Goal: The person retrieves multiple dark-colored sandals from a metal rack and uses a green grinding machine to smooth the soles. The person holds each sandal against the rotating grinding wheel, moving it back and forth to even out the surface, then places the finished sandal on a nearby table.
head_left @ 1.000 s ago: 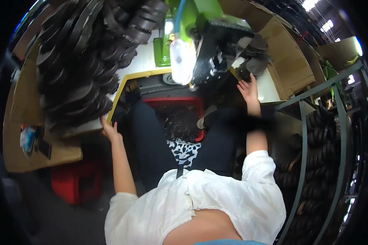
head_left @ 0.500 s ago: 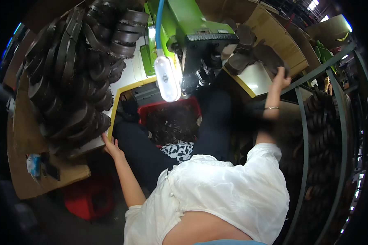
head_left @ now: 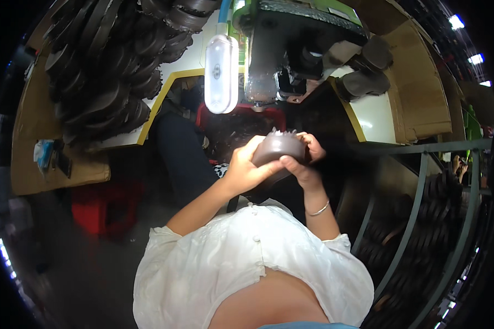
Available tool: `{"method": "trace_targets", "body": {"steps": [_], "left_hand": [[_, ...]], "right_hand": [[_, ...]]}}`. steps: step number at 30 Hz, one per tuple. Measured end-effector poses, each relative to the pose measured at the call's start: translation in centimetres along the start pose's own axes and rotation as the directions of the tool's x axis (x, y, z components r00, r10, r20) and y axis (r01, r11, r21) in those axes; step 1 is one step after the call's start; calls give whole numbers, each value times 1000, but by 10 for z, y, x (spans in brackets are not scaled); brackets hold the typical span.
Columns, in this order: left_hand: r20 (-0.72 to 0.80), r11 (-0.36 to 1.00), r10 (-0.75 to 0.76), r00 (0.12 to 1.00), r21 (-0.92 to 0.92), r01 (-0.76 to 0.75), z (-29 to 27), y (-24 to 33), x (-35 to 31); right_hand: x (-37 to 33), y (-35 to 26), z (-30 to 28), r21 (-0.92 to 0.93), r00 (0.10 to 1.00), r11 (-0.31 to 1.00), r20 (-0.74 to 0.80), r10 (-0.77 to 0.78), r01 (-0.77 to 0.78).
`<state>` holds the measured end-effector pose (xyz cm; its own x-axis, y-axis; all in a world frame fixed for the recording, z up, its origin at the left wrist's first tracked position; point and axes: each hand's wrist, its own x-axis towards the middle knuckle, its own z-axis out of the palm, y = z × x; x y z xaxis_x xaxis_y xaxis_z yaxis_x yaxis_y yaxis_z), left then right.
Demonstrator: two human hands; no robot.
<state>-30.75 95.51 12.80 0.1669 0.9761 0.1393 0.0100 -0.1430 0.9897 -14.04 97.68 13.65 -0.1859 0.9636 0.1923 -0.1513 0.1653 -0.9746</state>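
Both hands hold a dark brown, thick shoe sole (head_left: pixel 280 149) in front of my lap, its rounded end toward me and a ragged fringe along its upper edge. My left hand (head_left: pixel 244 167) wraps the left side with the thumb along the near face. On the right side, my right hand (head_left: pixel 307 164) grips it with thumb in front and fingers behind. Just beyond stands a green and black machine (head_left: pixel 291 52), a white lamp (head_left: pixel 222 74) hanging at its left. A pile of ragged-edged soles (head_left: pixel 101 82) covers the left table; a few smoother soles (head_left: pixel 362 85) lie at the right.
Below the machine, a red crate (head_left: pixel 280 114) contains dark scraps. Yellow edging borders the white tabletop (head_left: pixel 376 120). A metal rail (head_left: pixel 422 148) with racks of soles stands at my right. Cardboard (head_left: pixel 33 172) and a red stool (head_left: pixel 90 211) are at my left.
My right hand has come back from the soles on the right, and my left hand has left the pile's edge. They now meet around one sole. My view has shifted.
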Motion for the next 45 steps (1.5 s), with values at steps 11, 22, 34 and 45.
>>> {"method": "trace_targets", "body": {"steps": [11,22,34,45], "left_hand": [[-60,958,-287,956,-5,287,-14,21,39],[-105,951,-248,963,-215,221,-21,5,25],[-45,952,-146,988,-277,128,-24,-32,13],[-10,899,-240,971,-380,218,-15,-12,17]], "right_hand": [[-44,103,28,-79,700,766,353,621,-638],[-54,90,5,-308,746,812,330,579,-495],[-25,-21,-163,-440,937,838,-22,349,-323],[56,-54,-167,30,915,990,-385,-118,140]]}}
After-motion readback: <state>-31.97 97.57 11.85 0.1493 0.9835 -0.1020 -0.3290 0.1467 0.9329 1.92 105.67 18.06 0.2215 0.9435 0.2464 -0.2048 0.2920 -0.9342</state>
